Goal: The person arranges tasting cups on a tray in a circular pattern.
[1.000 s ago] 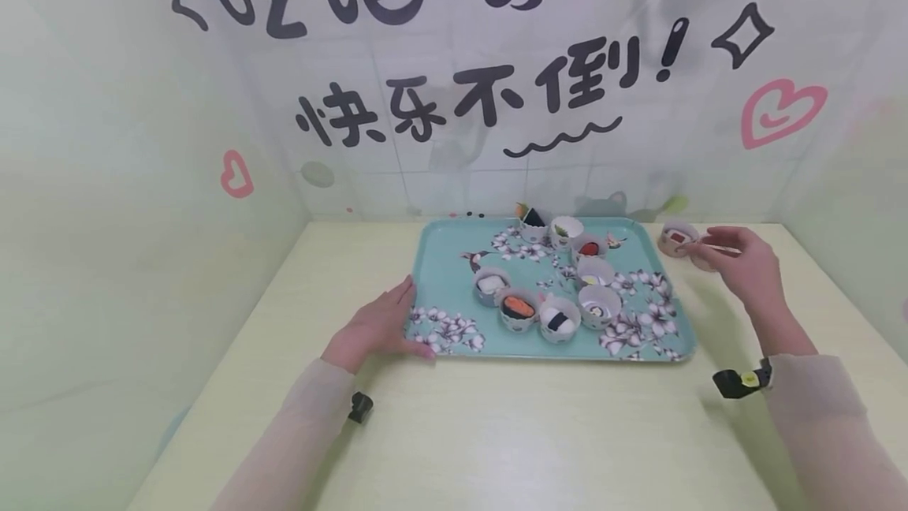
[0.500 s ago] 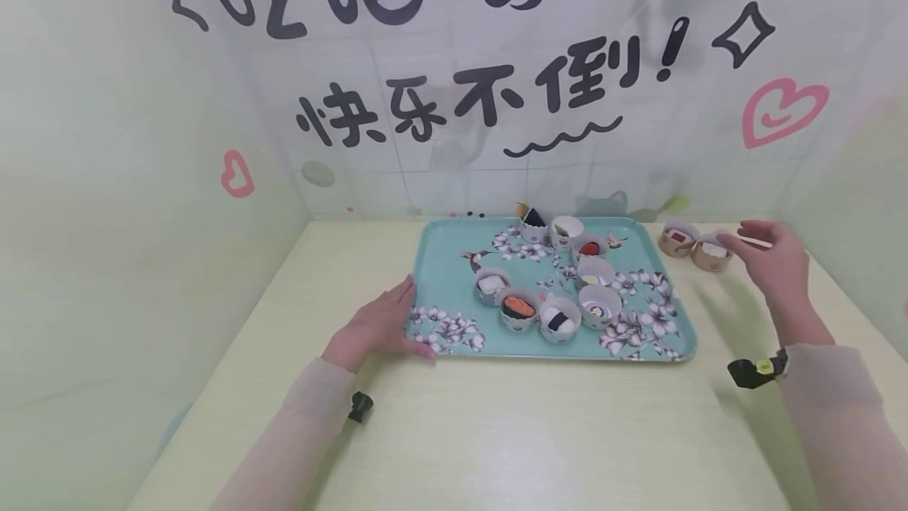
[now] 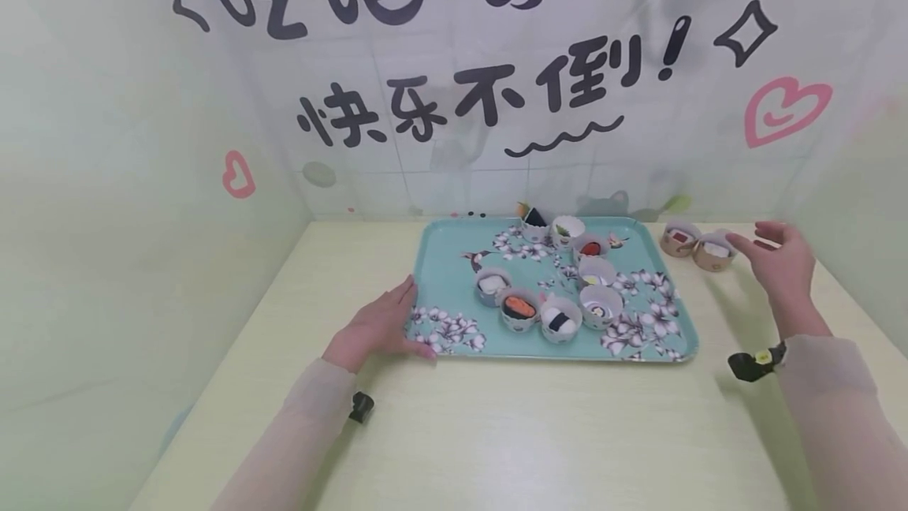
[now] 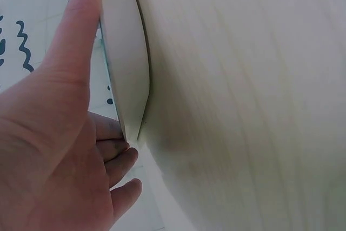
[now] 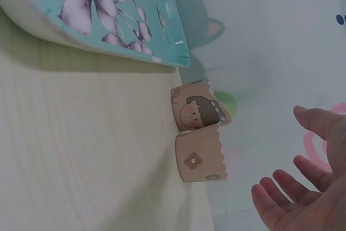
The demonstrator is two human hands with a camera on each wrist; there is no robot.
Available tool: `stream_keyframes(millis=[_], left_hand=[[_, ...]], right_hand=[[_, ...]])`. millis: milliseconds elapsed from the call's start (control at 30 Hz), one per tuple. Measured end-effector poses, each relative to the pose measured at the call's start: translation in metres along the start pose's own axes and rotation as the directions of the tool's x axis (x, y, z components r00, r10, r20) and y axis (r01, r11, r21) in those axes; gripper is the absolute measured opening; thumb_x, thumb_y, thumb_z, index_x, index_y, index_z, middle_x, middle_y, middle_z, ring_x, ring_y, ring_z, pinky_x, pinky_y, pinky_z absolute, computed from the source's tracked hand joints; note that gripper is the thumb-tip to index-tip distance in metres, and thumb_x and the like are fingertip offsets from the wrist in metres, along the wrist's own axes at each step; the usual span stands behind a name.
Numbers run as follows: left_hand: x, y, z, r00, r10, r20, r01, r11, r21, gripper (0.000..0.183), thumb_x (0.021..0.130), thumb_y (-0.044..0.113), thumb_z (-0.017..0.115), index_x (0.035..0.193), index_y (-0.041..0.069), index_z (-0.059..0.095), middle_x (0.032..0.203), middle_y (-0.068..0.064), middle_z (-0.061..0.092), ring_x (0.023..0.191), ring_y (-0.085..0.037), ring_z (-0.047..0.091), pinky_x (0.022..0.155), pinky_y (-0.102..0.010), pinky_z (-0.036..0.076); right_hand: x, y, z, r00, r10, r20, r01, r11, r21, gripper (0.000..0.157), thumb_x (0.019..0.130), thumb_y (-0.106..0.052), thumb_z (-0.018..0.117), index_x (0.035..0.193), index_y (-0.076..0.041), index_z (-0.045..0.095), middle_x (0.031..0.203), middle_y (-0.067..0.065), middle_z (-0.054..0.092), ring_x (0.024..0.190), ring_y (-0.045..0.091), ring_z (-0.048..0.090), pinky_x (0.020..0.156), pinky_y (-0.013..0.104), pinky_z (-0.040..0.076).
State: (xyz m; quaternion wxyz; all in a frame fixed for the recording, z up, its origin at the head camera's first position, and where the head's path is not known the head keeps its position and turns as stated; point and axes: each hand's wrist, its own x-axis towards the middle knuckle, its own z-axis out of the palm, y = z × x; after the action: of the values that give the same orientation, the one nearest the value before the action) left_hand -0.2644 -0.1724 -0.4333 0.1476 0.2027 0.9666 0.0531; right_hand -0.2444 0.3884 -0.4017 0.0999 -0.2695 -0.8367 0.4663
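Observation:
My left hand rests at the front left corner of a turquoise flowered tray, fingers along its left side and thumb at the front rim. In the left wrist view the thumb lies along the tray's pale outer wall. My right hand is raised with parted fingers and holds nothing. It is just right of two brown paper baking cups beyond the tray: one cup has a white piece inside, the other a white piece with a red top. The right wrist view shows both cups standing side by side, apart from the hand.
Several paper cups with small toy sushi stand on the tray in a bent row, among them an orange-topped sushi, a rice ball with a black band and a black triangle. A lettered wall closes off the table behind.
My right hand has let go of the nearer brown cup and drawn back to the right. The left hand and the tray have stayed put.

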Motion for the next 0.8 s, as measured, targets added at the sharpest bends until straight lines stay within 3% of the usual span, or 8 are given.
stream_keyframes(millis=[200, 300, 433, 800], left_hand=[[0.0, 0.001, -0.001, 1.0, -0.009, 0.003, 0.009, 1.0, -0.005, 0.132, 0.069, 0.072, 0.076, 0.158, -0.002, 0.013, 0.168, -0.018, 0.007, 0.153, -0.039, 0.02, 0.124, -0.05, 0.028], [-0.001, 0.002, -0.001, 1.0, -0.01, 0.005, 0.01, 1.0, -0.008, 0.131, 0.069, 0.071, 0.076, 0.158, -0.002, 0.014, 0.168, -0.018, 0.007, 0.153, -0.04, 0.02, 0.124, -0.051, 0.029], [-0.001, 0.003, -0.002, 1.0, -0.011, 0.003, 0.011, 1.0, -0.011, 0.131, 0.069, 0.071, 0.077, 0.158, -0.002, 0.014, 0.168, -0.018, 0.008, 0.153, -0.04, 0.021, 0.124, -0.051, 0.029], [0.001, 0.001, 0.0, 1.0, -0.005, -0.009, 0.005, 1.0, -0.006, 0.132, 0.068, 0.071, 0.076, 0.158, -0.002, 0.014, 0.168, -0.018, 0.008, 0.153, -0.039, 0.021, 0.123, -0.051, 0.029]], right_hand=[[0.006, 0.006, 0.003, 1.0, 0.013, -0.013, -0.013, 1.0, -0.021, 0.082, 0.092, -0.054, 0.06, 0.154, -0.006, 0.033, 0.161, 0.017, 0.034, 0.133, 0.025, 0.046, 0.088, 0.016, 0.044], [0.008, 0.011, 0.005, 1.0, 0.011, -0.008, -0.011, 0.999, -0.037, 0.084, 0.093, -0.053, 0.058, 0.155, -0.003, 0.029, 0.161, 0.02, 0.031, 0.138, 0.034, 0.04, 0.099, 0.027, 0.046], [0.011, 0.017, 0.007, 1.0, 0.015, 0.004, -0.015, 0.999, -0.032, 0.086, 0.095, -0.053, 0.056, 0.156, -0.002, 0.026, 0.162, 0.022, 0.028, 0.142, 0.04, 0.034, 0.116, 0.045, 0.039], [0.019, 0.025, 0.015, 0.998, -0.002, 0.061, 0.004, 1.0, -0.027, 0.091, 0.096, -0.051, 0.057, 0.157, 0.002, 0.014, 0.163, 0.026, 0.021, 0.146, 0.048, 0.028, 0.119, 0.058, 0.033]])
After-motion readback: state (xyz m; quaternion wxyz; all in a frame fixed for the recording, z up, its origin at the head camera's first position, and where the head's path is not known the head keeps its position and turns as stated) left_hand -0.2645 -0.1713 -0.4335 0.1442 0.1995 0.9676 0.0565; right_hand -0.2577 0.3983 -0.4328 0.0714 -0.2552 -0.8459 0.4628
